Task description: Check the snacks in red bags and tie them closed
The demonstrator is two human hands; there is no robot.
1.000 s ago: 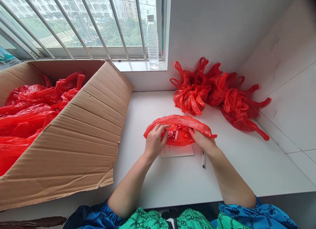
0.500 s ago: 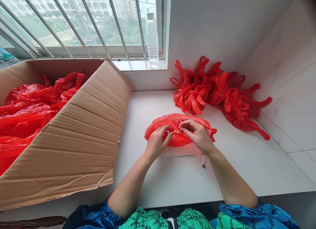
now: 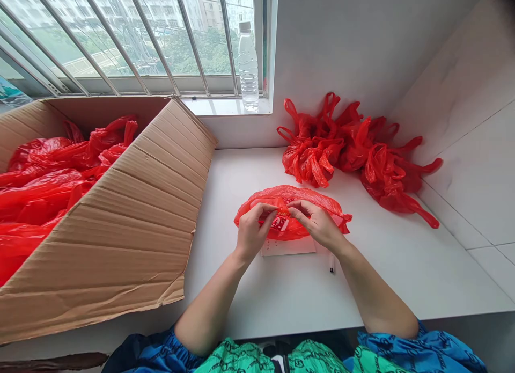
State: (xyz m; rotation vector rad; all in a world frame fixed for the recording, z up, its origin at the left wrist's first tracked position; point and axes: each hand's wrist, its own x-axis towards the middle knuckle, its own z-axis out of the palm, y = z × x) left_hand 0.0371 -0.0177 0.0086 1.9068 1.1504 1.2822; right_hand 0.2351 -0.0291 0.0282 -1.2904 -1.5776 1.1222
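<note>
A red plastic bag [image 3: 322,201] lies flattened on the white table, with red printed packets [image 3: 280,222] showing through or on it. My left hand [image 3: 257,225] pinches the bag's red film near its middle. Facing it, my right hand [image 3: 311,217] pinches the same film, fingertips close to those of my left hand. Beneath the bag's front edge a white paper [image 3: 289,247] with writing sticks out. A pen [image 3: 332,263] lies right of the paper, partly hidden by my right forearm.
On the left stands a large cardboard box [image 3: 132,222] full of red bags [image 3: 48,185]. Several knotted red bags [image 3: 354,147] are heaped by the back wall. A clear bottle [image 3: 248,67] stands on the sill of the barred window.
Both hands have drawn closer together and now pinch red film between them. The printed packets are more covered, and their visible part has shifted.
</note>
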